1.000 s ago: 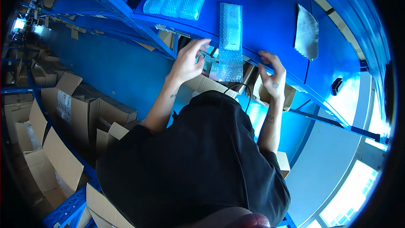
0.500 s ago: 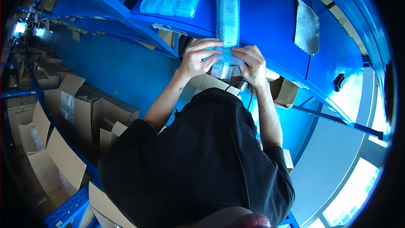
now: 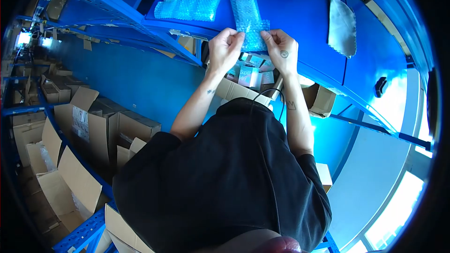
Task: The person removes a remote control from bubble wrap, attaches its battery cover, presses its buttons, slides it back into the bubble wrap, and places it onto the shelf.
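Bubble-wrapped packet (image 3: 251, 22) in the head view, lying on the blue tabletop (image 3: 300, 11) close to its near edge, directly ahead of the person and between the two hands. Its long axis points away from the body, the far end leaning a little to the left. The near end appears doubled back, and a loose corner of wrap juts out on the right. The left hand (image 3: 224, 52) pinches the left side between thumb and fingers; the right hand (image 3: 284, 51) pinches the right side in the same way. Neither is nearer: both touch the packet, thumbs facing each other across it.

Farther left on the tabletop lies a wide bubble-wrapped bundle (image 3: 191, 0); well to the right, a silvery pouch (image 3: 342, 26). Below the edge, an open carton shows small printed boxes (image 3: 248, 76).

Compared with half a second earlier, the hands have moved forward over the tabletop. The wrap then gathered at the edge now lies over the packet, which looks shorter and more tilted, and more of the printed boxes is exposed. Bundle and pouch remain in place.
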A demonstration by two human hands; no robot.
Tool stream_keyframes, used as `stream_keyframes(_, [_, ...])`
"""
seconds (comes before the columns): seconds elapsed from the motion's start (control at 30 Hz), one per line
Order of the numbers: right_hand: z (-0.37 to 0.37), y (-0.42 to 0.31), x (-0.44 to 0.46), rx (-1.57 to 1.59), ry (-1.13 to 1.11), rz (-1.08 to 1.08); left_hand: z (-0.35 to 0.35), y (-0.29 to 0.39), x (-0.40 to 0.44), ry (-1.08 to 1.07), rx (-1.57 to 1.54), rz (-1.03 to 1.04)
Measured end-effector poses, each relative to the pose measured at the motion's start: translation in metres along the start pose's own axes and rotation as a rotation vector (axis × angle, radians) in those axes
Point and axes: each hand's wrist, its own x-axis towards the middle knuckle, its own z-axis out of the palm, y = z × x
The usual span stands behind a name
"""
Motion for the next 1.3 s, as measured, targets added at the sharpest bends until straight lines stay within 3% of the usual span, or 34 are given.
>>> stream_keyframes(0.1, [0.011,-0.003,0.009,-0.029,-0.043,0.033,-0.007,0.006,0.005,0.050,0.066,0.021])
stream_keyframes(0.27, [0.014,0.000,0.015,-0.261,-0.016,0.052,-0.003,0.018,0.009,0.060,0.244,-0.122])
stream_keyframes(0.4, [0.020,-0.009,0.019,-0.396,0.086,0.062,0.004,0.001,0.011,0.278,0.438,0.259])
stream_keyframes(0.43, [0.021,-0.009,0.020,-0.399,0.080,0.050,0.004,-0.002,0.013,0.292,0.436,0.257])
stream_keyframes(0.57, [0.024,0.002,0.023,-0.449,0.092,0.040,0.002,-0.012,0.018,0.126,0.326,0.713])
stream_keyframes(0.77, [0.024,0.005,0.029,-0.608,0.087,0.007,-0.007,-0.034,0.017,0.043,0.331,0.815])
stream_keyframes(0.93, [0.018,0.007,0.027,-0.646,0.100,0.047,-0.010,-0.040,-0.001,0.039,0.339,0.754])
stream_keyframes(1.07, [0.006,0.002,0.015,-0.205,0.415,-0.065,-0.014,-0.043,-0.001,-0.020,0.376,0.754])
stream_keyframes(1.13, [0.018,-0.020,-0.006,-0.232,0.334,-0.375,-0.016,-0.039,0.004,-0.020,0.342,0.752])
stream_keyframes(1.17, [0.027,-0.027,-0.011,-0.242,0.338,-0.358,-0.019,-0.036,0.005,-0.029,0.317,0.748])
stream_keyframes(1.23, [0.044,-0.033,-0.012,-0.467,0.276,-0.641,-0.021,-0.034,0.003,-0.048,0.266,0.746])
stream_keyframes(1.3, [0.052,-0.024,-0.013,-0.480,0.294,-0.599,-0.025,-0.038,-0.001,-0.074,0.217,0.741])
